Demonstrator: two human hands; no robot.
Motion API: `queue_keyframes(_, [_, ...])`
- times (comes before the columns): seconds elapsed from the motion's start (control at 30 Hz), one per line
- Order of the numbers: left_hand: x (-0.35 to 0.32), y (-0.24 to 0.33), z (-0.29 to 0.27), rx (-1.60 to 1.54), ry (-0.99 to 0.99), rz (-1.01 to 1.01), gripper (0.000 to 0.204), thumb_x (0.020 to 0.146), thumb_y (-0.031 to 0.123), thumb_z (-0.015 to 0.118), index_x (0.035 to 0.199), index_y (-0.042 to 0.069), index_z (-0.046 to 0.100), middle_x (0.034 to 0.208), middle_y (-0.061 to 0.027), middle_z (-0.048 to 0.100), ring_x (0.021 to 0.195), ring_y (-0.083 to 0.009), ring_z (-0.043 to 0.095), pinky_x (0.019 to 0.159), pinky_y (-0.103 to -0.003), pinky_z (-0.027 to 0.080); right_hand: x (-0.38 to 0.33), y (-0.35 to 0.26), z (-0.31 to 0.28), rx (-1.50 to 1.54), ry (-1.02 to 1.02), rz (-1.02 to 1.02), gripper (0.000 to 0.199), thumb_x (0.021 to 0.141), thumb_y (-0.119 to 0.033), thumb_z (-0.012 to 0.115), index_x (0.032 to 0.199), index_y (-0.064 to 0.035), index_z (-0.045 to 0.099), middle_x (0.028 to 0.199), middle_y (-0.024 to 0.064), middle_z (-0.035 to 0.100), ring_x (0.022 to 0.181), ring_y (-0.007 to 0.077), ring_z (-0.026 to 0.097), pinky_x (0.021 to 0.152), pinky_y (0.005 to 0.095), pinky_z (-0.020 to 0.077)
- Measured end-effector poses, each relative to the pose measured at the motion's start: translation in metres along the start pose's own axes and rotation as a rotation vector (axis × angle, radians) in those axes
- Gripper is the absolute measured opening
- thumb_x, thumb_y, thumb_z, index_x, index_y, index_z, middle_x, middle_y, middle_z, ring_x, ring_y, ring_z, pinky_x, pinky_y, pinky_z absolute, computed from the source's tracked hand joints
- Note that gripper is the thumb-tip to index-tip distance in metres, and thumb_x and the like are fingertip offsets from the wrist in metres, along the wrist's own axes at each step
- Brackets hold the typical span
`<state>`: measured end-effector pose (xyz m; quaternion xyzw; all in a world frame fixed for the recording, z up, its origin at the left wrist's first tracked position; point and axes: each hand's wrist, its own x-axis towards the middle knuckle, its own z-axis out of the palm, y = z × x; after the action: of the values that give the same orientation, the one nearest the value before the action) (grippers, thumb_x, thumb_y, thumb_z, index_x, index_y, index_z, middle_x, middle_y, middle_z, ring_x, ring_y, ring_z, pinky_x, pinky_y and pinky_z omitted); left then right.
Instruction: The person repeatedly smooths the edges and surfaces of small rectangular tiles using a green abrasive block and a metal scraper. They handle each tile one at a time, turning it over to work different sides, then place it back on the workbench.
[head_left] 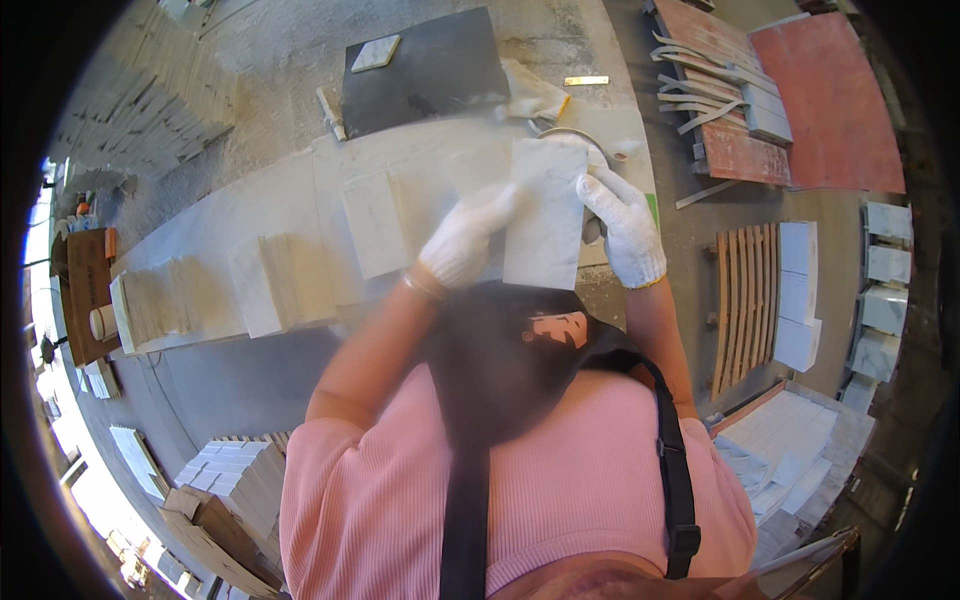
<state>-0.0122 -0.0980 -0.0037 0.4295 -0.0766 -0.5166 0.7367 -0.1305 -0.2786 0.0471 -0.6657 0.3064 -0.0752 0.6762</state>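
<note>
A white marble tile [543,220] with faint grey veining stands between my gloved hands, in front of my dark apron. My left hand [468,236], in a white knit glove, closes on its left edge. Fingers of my right hand [627,228], gloved alike, grip the tile's upper right edge. Just left of my left hand is a stack of marble tiles [372,228] on the pale worktable [320,190]. Behind the held tile, a round metal-rimmed thing [585,136] shows only in part. A white glove or cloth [535,95] with a yellow edge lies beyond it.
More tile stacks [258,285] run leftward along the table. A dark sheet [440,85] carries a small marble piece [376,53]; a gold-coloured strip [586,80] lies to its right. Right of the table stand a red board [830,105], a slatted wooden pallet [745,300] and white blocks [797,340].
</note>
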Motion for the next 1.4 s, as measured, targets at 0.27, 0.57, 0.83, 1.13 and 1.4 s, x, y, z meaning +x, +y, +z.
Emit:
queue_keyframes(0.27, [0.019,-0.015,-0.007,-0.254,0.082,-0.041,0.032,0.106,0.028,0.06,0.128,0.005,0.063,0.122,-0.0047,0.067,0.112,-0.0185,0.063,0.099,-0.038,0.052,-0.004,0.012,0.007,0.068,0.027,0.001,0.039,0.101,-0.029,0.064,0.127,-0.001,0.069,0.088,0.0005,0.067,0.07,0.0075,0.057,0.061,0.022,0.0428])
queue_keyframes(0.57, [0.023,-0.017,-0.022,-0.192,0.129,0.019,0.036,0.106,0.028,0.061,0.133,0.004,0.061,0.13,-0.0057,0.064,0.12,-0.0205,0.061,0.107,-0.039,0.049,-0.041,0.018,-0.003,-0.004,-0.189,0.169,0.051,0.092,-0.018,0.074,0.137,0.0008,0.061,0.107,0.0042,0.068,0.089,0.0105,0.064,0.081,0.0253,0.0527])
queue_keyframes(0.83, [0.024,-0.004,-0.017,-0.191,0.191,0.06,0.045,0.11,0.039,0.05,0.13,0.001,0.062,0.117,0.0021,0.061,0.105,-0.0078,0.053,0.096,-0.029,0.045,-0.051,0.026,-0.016,-0.073,-0.237,0.173,0.069,0.085,-0.007,0.077,0.148,-0.0003,0.051,0.119,0.0091,0.066,0.099,0.0136,0.064,0.087,0.0285,0.0537])
queue_keyframes(1.13, [0.021,-0.008,-0.022,-0.216,0.132,0.098,0.042,0.107,0.036,0.056,0.135,0.004,0.059,0.131,-0.0058,0.064,0.12,-0.0207,0.061,0.107,-0.041,0.049,-0.033,0.012,0.0,-0.329,-0.058,-0.227,0.094,0.081,-0.017,0.085,0.159,-0.0012,0.035,0.157,0.0187,0.043,0.14,0.0296,0.048,0.11,0.0399,0.0443])
queue_keyframes(1.4, [0.014,-0.008,-0.014,-0.007,0.173,-0.027,0.045,0.109,0.04,0.052,0.133,0.003,0.061,0.124,-0.0036,0.065,0.115,-0.0138,0.06,0.099,-0.034,0.05,0.002,0.004,0.037,-1.027,0.099,-0.669,0.113,0.073,-0.047,0.089,0.16,-0.0032,0.031,0.155,0.0294,0.038,0.143,0.0479,0.038,0.118,0.0503,0.0333])
